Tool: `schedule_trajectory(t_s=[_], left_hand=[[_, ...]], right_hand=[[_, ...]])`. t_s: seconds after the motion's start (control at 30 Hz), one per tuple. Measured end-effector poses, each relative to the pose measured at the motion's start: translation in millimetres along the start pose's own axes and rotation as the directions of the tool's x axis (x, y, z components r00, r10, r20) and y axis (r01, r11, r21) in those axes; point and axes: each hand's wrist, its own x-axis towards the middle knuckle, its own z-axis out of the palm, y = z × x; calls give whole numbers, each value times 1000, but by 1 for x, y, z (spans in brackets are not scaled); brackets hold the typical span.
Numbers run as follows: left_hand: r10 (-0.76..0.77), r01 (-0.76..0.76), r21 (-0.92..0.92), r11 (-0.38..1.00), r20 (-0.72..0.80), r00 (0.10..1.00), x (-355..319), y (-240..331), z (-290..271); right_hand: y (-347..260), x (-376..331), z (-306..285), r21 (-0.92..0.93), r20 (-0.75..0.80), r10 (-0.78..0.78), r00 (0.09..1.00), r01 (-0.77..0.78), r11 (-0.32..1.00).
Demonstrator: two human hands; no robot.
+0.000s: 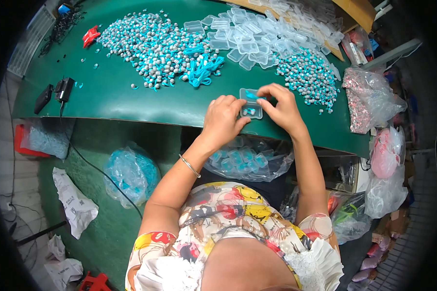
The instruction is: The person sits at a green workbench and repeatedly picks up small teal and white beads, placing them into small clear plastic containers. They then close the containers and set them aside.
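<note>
At the left of the frame we find two black devices [44,99] on the green table [102,103], then a red object [90,36] at the upper left. Next comes the large pile of grey-and-blue pieces [143,48], with a bundle of blue cords [201,72] at its lower right edge. Near the centre, we see the left hand [221,119] with its thumb and fingers set narrowly about the left side of the clear box [258,115], which lies open near the table's front edge; small pieces [249,111] sit in its lower half. Below it hangs a clear bag of boxes [240,160]; above it, loose clear boxes [247,36] are heaped. The right hand [280,109] pinches a blue cord [250,95] between thumb and fingertips, over the upper half. We judge the step in hand to be packing: seating the cord inside. The next move calls for tucking it clear of the rim before closing, while the left hand steadies the box. Farther right, we note a smaller pile [308,75] and a bag of pink pieces [358,99]
</note>
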Motion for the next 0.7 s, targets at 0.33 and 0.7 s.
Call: schedule_trajectory(t_s=[0.33, 0.7], left_hand=[[-45, 46, -32, 998, 33, 998, 6, 0, 1], [-15, 15, -4, 1000, 22, 1000, 5, 2, -1]], right_hand=[[2, -22, 9, -308, -26, -279, 960, 258, 916], [19, -3, 6, -280, -28, -51, 998, 41, 959]])
